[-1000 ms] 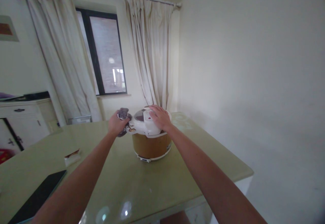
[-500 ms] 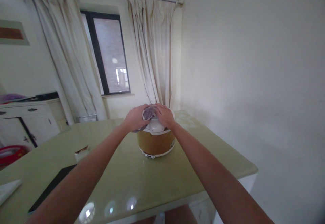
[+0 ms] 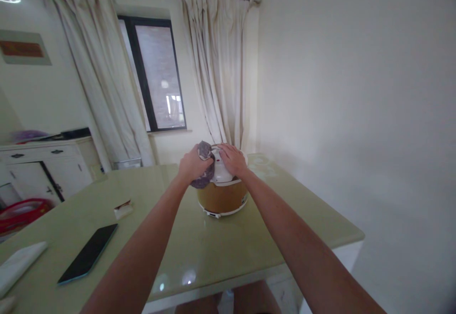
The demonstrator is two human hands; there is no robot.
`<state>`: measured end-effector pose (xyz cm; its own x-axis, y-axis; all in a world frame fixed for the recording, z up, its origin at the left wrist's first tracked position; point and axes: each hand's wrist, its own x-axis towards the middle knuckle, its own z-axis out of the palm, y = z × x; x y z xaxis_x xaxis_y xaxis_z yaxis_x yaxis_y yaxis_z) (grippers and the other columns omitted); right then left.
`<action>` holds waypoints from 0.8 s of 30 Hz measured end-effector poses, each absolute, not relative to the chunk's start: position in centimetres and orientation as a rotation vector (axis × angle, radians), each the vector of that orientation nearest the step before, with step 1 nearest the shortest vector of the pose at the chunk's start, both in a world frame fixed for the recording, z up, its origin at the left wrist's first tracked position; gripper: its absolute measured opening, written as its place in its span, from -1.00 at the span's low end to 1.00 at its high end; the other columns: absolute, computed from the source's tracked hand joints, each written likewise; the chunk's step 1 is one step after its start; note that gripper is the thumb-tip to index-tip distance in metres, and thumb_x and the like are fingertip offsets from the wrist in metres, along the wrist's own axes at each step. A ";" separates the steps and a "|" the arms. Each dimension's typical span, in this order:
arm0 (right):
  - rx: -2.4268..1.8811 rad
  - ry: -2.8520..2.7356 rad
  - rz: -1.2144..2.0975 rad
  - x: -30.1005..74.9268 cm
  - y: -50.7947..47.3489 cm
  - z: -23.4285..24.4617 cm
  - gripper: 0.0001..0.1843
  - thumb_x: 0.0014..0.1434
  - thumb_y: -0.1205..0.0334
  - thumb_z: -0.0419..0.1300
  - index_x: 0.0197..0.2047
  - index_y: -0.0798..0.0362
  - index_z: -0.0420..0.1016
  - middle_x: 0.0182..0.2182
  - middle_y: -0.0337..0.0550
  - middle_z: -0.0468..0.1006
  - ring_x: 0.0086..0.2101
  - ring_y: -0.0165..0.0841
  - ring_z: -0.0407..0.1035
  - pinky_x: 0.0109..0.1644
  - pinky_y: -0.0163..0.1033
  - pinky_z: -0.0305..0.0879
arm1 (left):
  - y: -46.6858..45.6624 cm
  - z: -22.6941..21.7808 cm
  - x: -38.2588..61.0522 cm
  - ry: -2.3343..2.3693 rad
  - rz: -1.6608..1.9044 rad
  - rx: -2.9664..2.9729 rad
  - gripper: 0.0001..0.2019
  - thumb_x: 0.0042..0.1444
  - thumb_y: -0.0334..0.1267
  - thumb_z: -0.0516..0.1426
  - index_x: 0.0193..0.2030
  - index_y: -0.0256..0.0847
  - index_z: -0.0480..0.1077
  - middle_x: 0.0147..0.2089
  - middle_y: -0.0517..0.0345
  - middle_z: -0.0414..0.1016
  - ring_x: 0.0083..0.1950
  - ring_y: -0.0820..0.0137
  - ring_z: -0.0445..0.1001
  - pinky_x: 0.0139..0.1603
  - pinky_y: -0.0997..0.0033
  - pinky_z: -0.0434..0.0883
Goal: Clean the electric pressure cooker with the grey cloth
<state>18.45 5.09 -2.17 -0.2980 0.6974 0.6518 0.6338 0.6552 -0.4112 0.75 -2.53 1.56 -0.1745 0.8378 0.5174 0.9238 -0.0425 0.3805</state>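
Observation:
A rice cooker [image 3: 223,199] with a tan body and a white lid stands on the pale green table [image 3: 199,242], towards its far side. My left hand [image 3: 192,165] is closed on a grey-purple cloth [image 3: 204,171] and presses it against the left part of the lid. My right hand [image 3: 233,159] lies flat on the right part of the lid with its fingers stretched out.
A black phone [image 3: 88,259] lies on the table at the left, with a small packet [image 3: 123,209] beyond it and a white flat object [image 3: 19,266] at the left edge. A white cabinet [image 3: 46,169] and a red basket [image 3: 19,212] stand at the left. Curtains frame a window [image 3: 156,74].
My left hand has brought the cloth from beside the cooker's left handle up onto the lid and now wipes its left part. My right hand stays on the lid. The view has shifted.

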 end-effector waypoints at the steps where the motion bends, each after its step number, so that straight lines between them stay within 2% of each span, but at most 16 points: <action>1: -1.034 -2.011 0.091 18.4 5.1 -2.2 -0.57 0.53 0.11 -0.03 0.34 -0.26 0.46 0.41 -0.29 0.41 0.42 -0.21 0.20 0.51 0.13 0.11 | -3.4 0.9 1.0 -2.046 -1.056 -1.948 -0.54 0.14 0.04 0.24 0.13 -0.05 0.40 0.01 -0.07 0.69 0.03 -0.02 0.67 -0.05 0.17 0.49; 5: -1.011 -2.013 0.083 18.4 5.3 -2.2 -0.55 0.53 0.12 -0.05 0.35 -0.22 0.46 0.40 -0.26 0.42 0.41 -0.23 0.21 0.51 0.12 0.11 | -6.0 -2.0 1.6 -1.987 -1.220 -1.992 -0.56 0.15 -0.06 0.23 0.14 -0.09 0.36 -0.01 -0.03 0.69 0.01 0.07 0.67 -0.06 0.24 0.48; 12: -1.013 -2.004 0.088 18.5 5.5 -2.2 -0.55 0.51 0.13 -0.05 0.34 -0.23 0.46 0.39 -0.29 0.44 0.38 -0.21 0.24 0.49 0.14 0.14 | -7.6 -7.8 2.2 -2.121 -1.132 -2.017 -0.54 0.14 -0.10 0.25 0.17 -0.13 0.36 -0.02 -0.11 0.67 -0.01 0.01 0.67 -0.09 0.20 0.46; 16: -1.011 -2.013 0.095 18.5 5.6 -2.2 -0.54 0.51 0.13 -0.06 0.34 -0.23 0.46 0.40 -0.31 0.43 0.39 -0.24 0.24 0.51 0.10 0.12 | -8.0 -10.5 1.9 -2.145 -1.235 -2.122 -0.53 0.11 -0.17 0.26 0.17 -0.13 0.38 -0.02 -0.05 0.68 0.01 0.06 0.66 -0.03 0.19 0.48; 19: -1.006 -2.022 0.101 18.6 5.6 -2.2 -0.53 0.52 0.14 -0.08 0.35 -0.20 0.46 0.40 -0.30 0.43 0.40 -0.27 0.23 0.53 0.05 0.09 | -7.9 -9.6 0.8 -2.057 -1.410 -2.233 -0.58 0.08 -0.19 0.25 0.11 -0.13 0.45 -0.05 0.05 0.68 0.01 0.12 0.64 0.03 0.19 0.49; 22: -0.990 -2.022 0.122 18.6 5.5 -2.3 -0.51 0.54 0.13 -0.12 0.35 -0.18 0.47 0.40 -0.29 0.43 0.41 -0.30 0.21 0.54 0.01 0.07 | -7.6 -5.9 0.4 -1.919 -1.633 -2.124 -0.64 0.08 -0.14 0.26 0.03 -0.15 0.47 -0.06 0.08 0.68 -0.03 0.17 0.63 0.04 0.21 0.51; 24: -0.984 -2.014 0.133 18.7 5.5 -2.2 -0.50 0.56 0.10 -0.14 0.35 -0.19 0.48 0.40 -0.29 0.43 0.41 -0.31 0.21 0.55 0.01 0.07 | -7.1 -3.0 1.0 -1.794 -1.746 -1.963 -0.62 0.12 -0.09 0.25 0.06 -0.14 0.45 -0.01 0.08 0.67 -0.01 0.20 0.63 0.05 0.24 0.51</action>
<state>18.68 5.47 -2.23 -0.3127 0.6849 0.6582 0.5925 0.6822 -0.4284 0.96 -7.06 -3.00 -0.2381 0.7172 0.6549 0.6743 -0.3633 0.6430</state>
